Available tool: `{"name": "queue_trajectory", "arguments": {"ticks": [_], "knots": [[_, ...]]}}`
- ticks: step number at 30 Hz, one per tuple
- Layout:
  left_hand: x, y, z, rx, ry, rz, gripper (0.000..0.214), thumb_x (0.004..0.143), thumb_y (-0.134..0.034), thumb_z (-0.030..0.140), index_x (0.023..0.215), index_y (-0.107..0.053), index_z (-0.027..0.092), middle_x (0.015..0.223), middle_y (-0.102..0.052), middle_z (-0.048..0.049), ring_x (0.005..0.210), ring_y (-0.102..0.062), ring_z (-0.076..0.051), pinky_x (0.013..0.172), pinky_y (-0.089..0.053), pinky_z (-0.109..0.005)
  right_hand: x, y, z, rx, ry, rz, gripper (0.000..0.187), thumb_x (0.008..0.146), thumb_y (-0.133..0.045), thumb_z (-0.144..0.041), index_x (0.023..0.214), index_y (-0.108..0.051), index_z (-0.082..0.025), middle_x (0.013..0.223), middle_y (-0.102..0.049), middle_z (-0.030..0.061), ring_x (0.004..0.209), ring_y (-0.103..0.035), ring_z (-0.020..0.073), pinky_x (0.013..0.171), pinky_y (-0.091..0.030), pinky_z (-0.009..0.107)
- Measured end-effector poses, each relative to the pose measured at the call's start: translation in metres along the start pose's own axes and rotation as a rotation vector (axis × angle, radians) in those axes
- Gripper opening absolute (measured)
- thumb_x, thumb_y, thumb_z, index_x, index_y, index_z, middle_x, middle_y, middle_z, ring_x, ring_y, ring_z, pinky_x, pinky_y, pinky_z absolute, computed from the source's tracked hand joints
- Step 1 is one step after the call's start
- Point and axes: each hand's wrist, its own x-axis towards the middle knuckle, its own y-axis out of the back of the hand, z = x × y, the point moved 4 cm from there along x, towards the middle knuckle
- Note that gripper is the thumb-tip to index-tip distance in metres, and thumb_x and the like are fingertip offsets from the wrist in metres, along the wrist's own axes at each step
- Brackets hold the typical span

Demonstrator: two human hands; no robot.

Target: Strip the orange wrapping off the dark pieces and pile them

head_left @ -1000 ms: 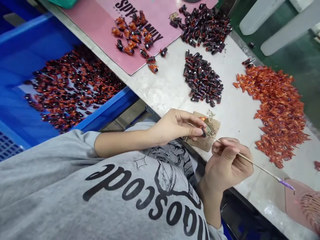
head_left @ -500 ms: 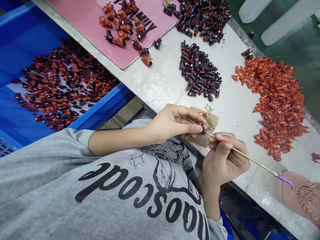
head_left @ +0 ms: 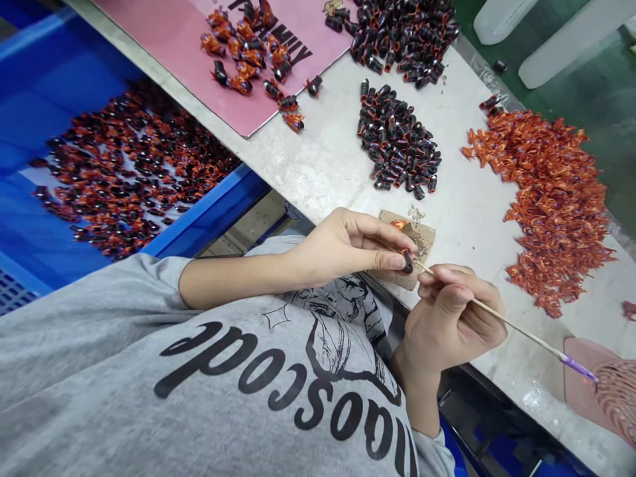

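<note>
My left hand (head_left: 348,246) pinches a small black piece (head_left: 407,261) between thumb and fingertips, just above a brown cardboard scrap (head_left: 422,237) on the table edge. My right hand (head_left: 454,318) is closed round a thin wooden stick (head_left: 517,329) with a purple end. The stick's tip touches the black piece. Both hands hover over the near edge of the grey table (head_left: 328,165), in front of my grey printed shirt (head_left: 223,384).
A pile of small black pieces (head_left: 397,146) lies mid-table, with a larger one (head_left: 402,30) behind it. Orange wrapped pieces (head_left: 551,199) are heaped at the right. More sit on a pink sheet (head_left: 199,53). A blue crate (head_left: 119,165) at the left holds several others.
The stick's tip stays at the black piece while my right hand shifts slightly right and down. My left hand keeps its pinch. The camera has tilted a little.
</note>
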Motion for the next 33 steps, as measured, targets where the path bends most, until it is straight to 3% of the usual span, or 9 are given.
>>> {"name": "queue_trajectory", "arguments": {"ticks": [20,25,30,33], "knots": [[-0.003,-0.004,0.002,0.0,0.022,-0.026,0.017,0.065,-0.086,0.007,0.079,-0.081,0.017,0.081,-0.08,-0.0008,0.076,-0.075,-0.01,0.078,-0.062,-0.019,0.0,-0.004,-0.002,-0.041,0.055,-0.029,0.009,0.092,-0.068,-0.025,0.088,-0.074,-0.019,0.073,-0.069,0.0003,0.064,-0.062,0.0101,0.051,-0.047,0.022],[-0.003,-0.002,0.001,0.021,0.041,-0.003,0.019,0.063,-0.087,0.008,0.079,-0.081,0.016,0.082,-0.081,-0.0016,0.076,-0.076,-0.012,0.081,-0.063,-0.021,0.003,-0.001,-0.006,-0.043,0.108,0.067,0.013,0.091,-0.07,-0.032,0.085,-0.074,-0.021,0.066,-0.065,-0.0015,0.057,-0.059,0.0102,0.045,-0.042,0.021],[-0.003,0.003,0.004,0.02,0.032,0.033,0.02,0.062,-0.087,0.008,0.079,-0.081,0.018,0.08,-0.08,-0.0009,0.074,-0.075,-0.011,0.077,-0.062,-0.02,0.024,0.039,-0.01,-0.168,0.228,0.34,0.028,0.1,-0.046,-0.025,0.097,-0.074,-0.025,0.071,-0.069,-0.0008,0.051,-0.06,0.0112,0.038,-0.037,0.021],[-0.004,0.01,0.006,0.058,0.015,0.093,0.019,0.061,-0.089,0.012,0.078,-0.081,0.016,0.08,-0.08,-0.0027,0.074,-0.075,-0.013,0.074,-0.062,-0.022,0.049,0.082,-0.005,-0.314,0.361,0.447,0.028,0.097,-0.046,-0.024,0.079,-0.068,-0.021,0.065,-0.068,-0.0002,0.045,-0.057,0.0117,0.037,-0.036,0.023]]}}
